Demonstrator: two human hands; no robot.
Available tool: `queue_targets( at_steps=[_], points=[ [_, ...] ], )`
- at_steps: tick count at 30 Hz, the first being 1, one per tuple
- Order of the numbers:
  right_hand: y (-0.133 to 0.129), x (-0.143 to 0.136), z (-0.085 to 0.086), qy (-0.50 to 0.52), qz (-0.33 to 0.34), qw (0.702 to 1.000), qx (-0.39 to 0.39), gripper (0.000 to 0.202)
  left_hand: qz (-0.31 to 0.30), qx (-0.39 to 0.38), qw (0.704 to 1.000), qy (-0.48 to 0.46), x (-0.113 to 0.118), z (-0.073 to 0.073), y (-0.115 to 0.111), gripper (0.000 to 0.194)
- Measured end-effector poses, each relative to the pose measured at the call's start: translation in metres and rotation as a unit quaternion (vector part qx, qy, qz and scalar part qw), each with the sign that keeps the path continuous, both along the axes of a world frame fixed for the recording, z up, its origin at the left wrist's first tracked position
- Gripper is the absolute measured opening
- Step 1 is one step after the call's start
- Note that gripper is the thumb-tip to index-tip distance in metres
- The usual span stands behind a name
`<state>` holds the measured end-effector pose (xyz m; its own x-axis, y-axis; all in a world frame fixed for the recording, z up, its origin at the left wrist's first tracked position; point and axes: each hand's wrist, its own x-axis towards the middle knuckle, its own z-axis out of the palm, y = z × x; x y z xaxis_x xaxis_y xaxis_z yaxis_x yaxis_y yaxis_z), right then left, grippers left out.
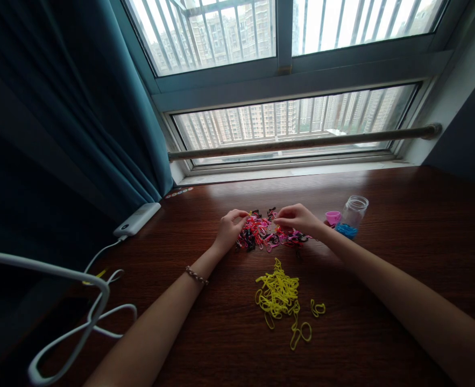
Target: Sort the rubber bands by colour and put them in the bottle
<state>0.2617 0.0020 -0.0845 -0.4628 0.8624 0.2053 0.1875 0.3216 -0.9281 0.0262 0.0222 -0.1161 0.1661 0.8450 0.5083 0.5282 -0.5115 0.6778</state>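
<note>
A mixed pile of small red, pink and black rubber bands [255, 231] lies on the brown wooden table. At its left edge my left hand [231, 228] is closed in a pinch, with a bit of yellow rubber band showing at the fingertips. My right hand [297, 217] reaches over the right part of the pile, thumb and fingers pressed together; what they hold, if anything, is too small to make out. Nearer to me sits a heap of yellow rubber bands [278, 293], with a few loose ones [317, 308] beside it.
Right of the pile stand a small pink cup [333, 217] and a clear jar [354, 212] with blue bands in its bottom. A white power bank [137, 220] with a cable lies at the left by the curtain [140, 134]. Thick white tubing [96, 301] loops at lower left.
</note>
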Motion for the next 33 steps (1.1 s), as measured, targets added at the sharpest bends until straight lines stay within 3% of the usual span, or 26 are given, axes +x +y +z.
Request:
queue_targets(
  at_steps=[2,5,7,9,11,12,14,16,18,20,22,24,26,27,30,33],
  points=[
    [-0.012,-0.008,0.009,-0.02,0.118,0.991,-0.055,0.031,0.028,-0.014,0.999,-0.03,-0.001,0.0,0.002,0.022],
    [-0.027,-0.018,0.016,-0.103,0.29,0.941,-0.14,0.033,0.041,-0.029,0.997,-0.067,-0.001,0.001,0.002,0.025],
    [-0.029,-0.022,0.014,-0.13,0.297,0.932,-0.161,0.037,0.041,-0.026,0.997,-0.065,0.0,0.004,0.0,0.025],
    [-0.024,-0.021,0.007,-0.098,0.188,0.968,-0.133,0.043,0.04,-0.007,0.999,-0.032,0.002,0.009,-0.006,0.026],
    [-0.013,-0.017,-0.001,-0.026,0.015,0.997,-0.071,0.05,0.021,0.028,0.999,0.02,0.008,0.014,-0.015,0.029],
    [-0.007,-0.013,-0.004,0.007,-0.069,0.997,-0.038,0.053,-0.004,0.048,0.998,0.049,0.012,0.016,-0.02,0.031],
    [0.004,-0.003,-0.009,0.044,-0.216,0.975,0.028,0.058,-0.091,0.085,0.986,0.109,0.021,0.018,-0.034,0.034],
    [0.01,0.006,-0.009,0.02,-0.312,0.947,0.069,0.063,-0.187,0.11,0.959,0.181,0.032,0.019,-0.048,0.036],
    [0.011,0.012,-0.007,-0.062,-0.357,0.928,0.087,0.067,-0.257,0.135,0.924,0.247,0.04,0.02,-0.059,0.038],
    [0.007,0.012,-0.004,-0.184,-0.367,0.906,0.099,0.065,-0.276,0.145,0.905,0.29,0.045,0.021,-0.065,0.038],
    [0.002,0.008,-0.003,-0.312,-0.369,0.87,0.1,0.061,-0.2,0.14,0.925,0.292,0.045,0.023,-0.063,0.035],
    [-0.004,0.0,-0.006,-0.403,-0.361,0.838,0.076,0.064,-0.044,0.121,0.954,0.27,0.041,0.023,-0.055,0.032],
    [-0.01,-0.009,-0.013,-0.447,-0.336,0.828,0.029,0.072,0.111,0.071,0.955,0.265,0.037,0.019,-0.045,0.044],
    [-0.012,-0.014,-0.017,-0.458,-0.318,0.83,0.009,0.075,0.16,0.026,0.947,0.278,0.035,0.015,-0.04,0.054],
    [-0.017,-0.024,-0.031,-0.467,-0.282,0.838,0.026,0.074,0.191,-0.122,0.92,0.318,0.031,-0.002,-0.03,0.071],
    [-0.017,-0.028,-0.041,-0.423,-0.233,0.865,0.136,0.065,0.128,-0.115,0.929,0.327,0.032,-0.016,-0.028,0.069]
  ],
)
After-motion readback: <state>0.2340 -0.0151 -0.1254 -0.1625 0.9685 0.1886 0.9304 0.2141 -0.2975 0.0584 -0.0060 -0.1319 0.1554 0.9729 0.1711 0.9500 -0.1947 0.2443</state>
